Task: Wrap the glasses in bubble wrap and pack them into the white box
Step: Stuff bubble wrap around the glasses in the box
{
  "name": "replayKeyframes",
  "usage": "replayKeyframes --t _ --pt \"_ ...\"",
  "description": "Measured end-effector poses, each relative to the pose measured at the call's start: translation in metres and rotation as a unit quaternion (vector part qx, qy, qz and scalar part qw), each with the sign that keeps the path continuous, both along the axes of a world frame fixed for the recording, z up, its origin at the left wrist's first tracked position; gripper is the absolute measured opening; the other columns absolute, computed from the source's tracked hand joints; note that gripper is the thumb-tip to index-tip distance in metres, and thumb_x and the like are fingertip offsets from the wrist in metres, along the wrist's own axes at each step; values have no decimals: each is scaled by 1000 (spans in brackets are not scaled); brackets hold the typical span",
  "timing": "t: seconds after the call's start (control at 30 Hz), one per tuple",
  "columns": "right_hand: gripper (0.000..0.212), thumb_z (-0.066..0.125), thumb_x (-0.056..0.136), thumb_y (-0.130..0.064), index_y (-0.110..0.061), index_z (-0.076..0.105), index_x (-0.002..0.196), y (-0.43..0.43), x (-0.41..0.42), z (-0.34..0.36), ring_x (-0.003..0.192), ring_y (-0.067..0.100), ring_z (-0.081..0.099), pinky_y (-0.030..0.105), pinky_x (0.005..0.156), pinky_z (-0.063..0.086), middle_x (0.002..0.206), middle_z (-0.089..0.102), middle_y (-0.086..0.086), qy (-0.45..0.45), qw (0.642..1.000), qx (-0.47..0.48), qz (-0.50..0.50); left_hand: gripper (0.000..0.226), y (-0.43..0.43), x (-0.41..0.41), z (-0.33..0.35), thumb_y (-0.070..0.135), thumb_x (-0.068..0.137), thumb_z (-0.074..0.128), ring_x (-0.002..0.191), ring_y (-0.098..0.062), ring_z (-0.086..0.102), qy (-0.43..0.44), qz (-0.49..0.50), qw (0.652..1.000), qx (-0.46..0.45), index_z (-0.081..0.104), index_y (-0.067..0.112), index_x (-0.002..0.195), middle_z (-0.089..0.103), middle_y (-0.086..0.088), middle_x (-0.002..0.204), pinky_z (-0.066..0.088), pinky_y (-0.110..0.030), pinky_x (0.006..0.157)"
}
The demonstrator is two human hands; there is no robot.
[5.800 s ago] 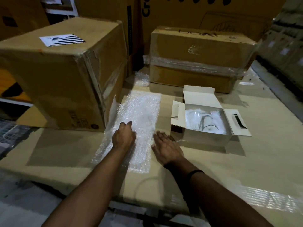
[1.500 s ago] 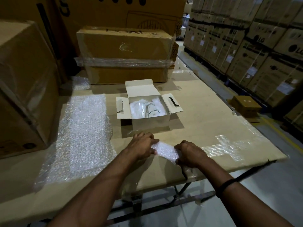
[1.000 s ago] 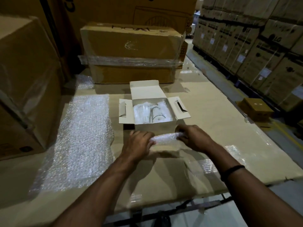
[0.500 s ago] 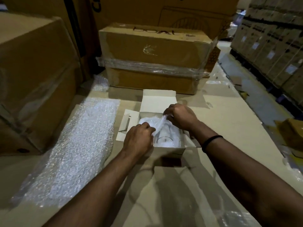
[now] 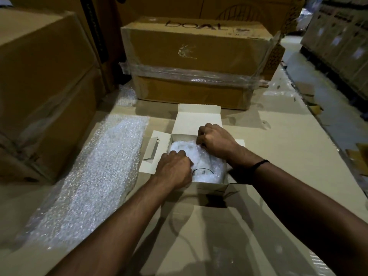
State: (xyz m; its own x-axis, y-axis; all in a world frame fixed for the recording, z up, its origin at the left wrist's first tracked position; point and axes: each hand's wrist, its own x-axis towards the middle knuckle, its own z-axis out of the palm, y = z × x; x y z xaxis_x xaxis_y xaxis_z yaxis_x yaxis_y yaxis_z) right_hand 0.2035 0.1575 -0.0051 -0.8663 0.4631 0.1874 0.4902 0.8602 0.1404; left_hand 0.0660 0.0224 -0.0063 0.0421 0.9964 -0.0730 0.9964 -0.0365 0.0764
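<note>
The white box stands open in the middle of the cardboard-covered table, flaps spread. Bubble-wrapped glasses fill its inside; a dark round rim shows through the wrap near the front. Both hands are in the box. My left hand grips the near-left end of the wrapped bundle with curled fingers. My right hand holds the far-right end with fingers curled down into the wrap. A long loose sheet of bubble wrap lies flat on the table to the left of the box.
A large brown carton stands at the left. A taped brown carton sits right behind the white box. A small scrap of bubble wrap lies between them. The table's right edge drops to a floor aisle with stacked cartons.
The hands rolled a glass in bubble wrap at the table's near edge, lifted the bundle forward and lowered it into the white box, where both now hold it down.
</note>
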Motion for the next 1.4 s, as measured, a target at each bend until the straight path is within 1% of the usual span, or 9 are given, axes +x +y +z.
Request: replayKeyframes --t 0.17,0.33,0.5,0.6,0.8,0.93,1.07,1.23,1.4 --pt "9 66 79 -7 -11 70 86 -5 -2 2 78 34 63 37 64 49 83 67 12 -21 999 -30 -15 21 0 8 0 27 89 56 102 -26 59 -4 32 999 7 71 20 102 67 -4 106 37 -32 77" --pt "54 60 80 0 -28 60 126 -7 9 18 110 25 56 35 82 48 123 62 3 -33 993 -99 -49 26 -12 -3 -4 31 90 61 93 -27 63 -89 51 992 71 67 28 115 71 -3 105 50 -34 82" --pt "65 55 80 3 -29 54 137 -22 20 14 125 22 50 29 87 46 144 48 3 -110 986 -129 -8 38 -22 -2 -7 46 99 40 109 -21 49 -47 -1 997 62 69 26 115 59 1 120 34 -40 93" --pt "67 54 85 0 -33 44 143 -21 21 17 136 20 40 30 98 43 153 35 0 -150 974 -167 -28 42 -31 -6 -6 51 92 42 110 -22 52 -36 19 987 157 67 29 117 62 3 120 32 -43 93" --pt "70 52 84 0 -35 42 144 -23 15 26 139 19 35 33 105 40 157 30 -1 -185 966 -177 -42 54 -38 -7 -6 61 96 28 116 -17 45 -27 -1 999 25 70 32 114 64 12 121 21 -44 97" --pt "59 56 78 -2 -32 61 129 -28 19 30 130 24 44 37 99 42 146 46 4 -103 989 -107 -7 71 -37 2 -5 65 95 15 106 -16 47 -24 4 1000 -2 74 25 89 69 6 95 25 -44 96" --pt "60 53 83 -4 -34 55 134 -34 18 26 136 21 36 38 105 37 150 40 0 -153 980 -126 -16 62 -37 1 -5 65 96 20 105 -18 49 -68 11 997 -28 66 28 77 62 3 83 26 -47 100" --pt "60 51 88 -5 -32 47 141 -26 9 23 144 18 27 37 117 26 156 32 -1 -203 966 -157 -20 56 -36 -1 -6 64 96 28 124 -16 41 -80 29 994 64 64 30 121 56 11 133 20 -42 98" --pt "62 51 81 2 -31 57 133 -23 14 35 134 19 41 35 104 41 149 44 -3 -154 976 -146 -39 60 -27 5 -9 69 93 26 113 -16 47 -78 46 996 27 68 28 103 68 7 110 25 -42 95"
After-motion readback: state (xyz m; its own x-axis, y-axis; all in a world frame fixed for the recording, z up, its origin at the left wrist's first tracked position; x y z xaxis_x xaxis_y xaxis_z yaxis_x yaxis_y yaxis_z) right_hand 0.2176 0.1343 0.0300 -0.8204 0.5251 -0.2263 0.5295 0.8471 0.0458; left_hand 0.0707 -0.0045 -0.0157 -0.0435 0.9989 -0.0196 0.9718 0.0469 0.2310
